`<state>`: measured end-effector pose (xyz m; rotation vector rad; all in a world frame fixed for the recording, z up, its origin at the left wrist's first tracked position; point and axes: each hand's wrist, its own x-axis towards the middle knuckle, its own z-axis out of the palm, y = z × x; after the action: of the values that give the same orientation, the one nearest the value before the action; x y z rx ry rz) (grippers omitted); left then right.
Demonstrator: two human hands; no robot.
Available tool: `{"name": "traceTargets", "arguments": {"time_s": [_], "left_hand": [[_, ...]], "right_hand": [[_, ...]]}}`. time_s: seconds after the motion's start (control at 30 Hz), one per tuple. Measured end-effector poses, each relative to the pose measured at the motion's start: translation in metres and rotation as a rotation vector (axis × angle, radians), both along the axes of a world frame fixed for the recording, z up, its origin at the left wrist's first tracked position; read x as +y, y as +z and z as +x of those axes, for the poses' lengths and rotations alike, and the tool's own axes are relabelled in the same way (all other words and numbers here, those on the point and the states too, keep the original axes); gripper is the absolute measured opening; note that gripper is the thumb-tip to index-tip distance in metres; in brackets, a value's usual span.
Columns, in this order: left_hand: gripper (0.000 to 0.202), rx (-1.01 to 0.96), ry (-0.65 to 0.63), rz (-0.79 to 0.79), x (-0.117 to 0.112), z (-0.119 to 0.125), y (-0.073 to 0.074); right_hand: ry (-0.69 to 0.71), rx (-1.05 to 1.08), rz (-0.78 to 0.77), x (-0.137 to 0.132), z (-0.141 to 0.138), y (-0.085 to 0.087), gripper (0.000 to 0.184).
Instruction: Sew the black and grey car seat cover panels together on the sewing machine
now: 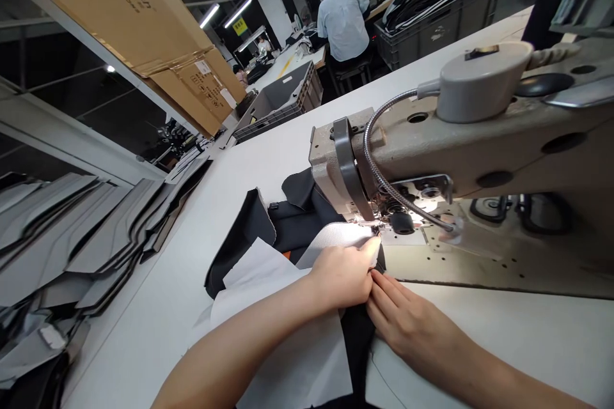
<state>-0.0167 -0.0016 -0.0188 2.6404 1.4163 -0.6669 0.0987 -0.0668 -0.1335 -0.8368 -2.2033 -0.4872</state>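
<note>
Head view: left hand (343, 275) and right hand (403, 316) pinch layered fabric (300, 227) at the lit end of the sewing machine (480, 134), likely keeping edges aligned; a white sheet (307, 358) lies to the machine's near left.

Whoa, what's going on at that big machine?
Someone is working at a sewing machine with both hands on the material. The left hand is on pale ribbed material, close to where the light shines. The right hand meets it at the edge. Black fabric lies folded nearby. Another person sits farther back.
</note>
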Motion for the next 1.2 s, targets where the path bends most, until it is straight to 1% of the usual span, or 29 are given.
{"name": "traceTargets", "arguments": {"time_s": [0.13,0.27,0.37,0.53,0.7,0.87,1.03,1.13,1.2], "left_hand": [[0.047,-0.041,0.020,-0.052,0.007,-0.002,0.003],[0.048,-0.081,0.039,-0.089,0.011,-0.003,0.007],[0.055,-0.070,0.034,-0.094,0.010,-0.004,0.007],[0.072,-0.031,0.029,-0.126,0.011,0.000,0.007],[0.075,-0.060,0.076,-0.130,0.014,0.000,0.007],[0.071,-0.032,0.094,-0.074,0.013,0.000,0.006],[0.062,-0.041,0.089,0.017,0.012,0.001,0.005],[0.056,-0.085,0.053,0.041,0.012,-0.002,0.003],[0.048,-0.125,0.014,0.017,0.012,-0.004,0.002]], "right_hand": [[-0.007,-0.017,0.000,0.000,0.000,-0.001,0.035],[-0.006,-0.023,0.004,0.000,-0.001,-0.005,0.037],[-0.006,-0.014,0.002,0.000,-0.002,-0.008,0.036],[-0.002,-0.018,-0.004,0.001,-0.002,-0.007,0.034],[0.002,-0.020,-0.019,0.001,-0.001,-0.003,0.038],[-0.004,-0.011,-0.026,0.004,-0.001,-0.001,0.038],[0.003,-0.023,-0.043,0.008,-0.001,-0.003,0.040],[-0.004,-0.031,-0.054,0.008,-0.001,-0.004,0.042],[0.005,-0.034,-0.056,0.008,-0.001,-0.005,0.043]]}}
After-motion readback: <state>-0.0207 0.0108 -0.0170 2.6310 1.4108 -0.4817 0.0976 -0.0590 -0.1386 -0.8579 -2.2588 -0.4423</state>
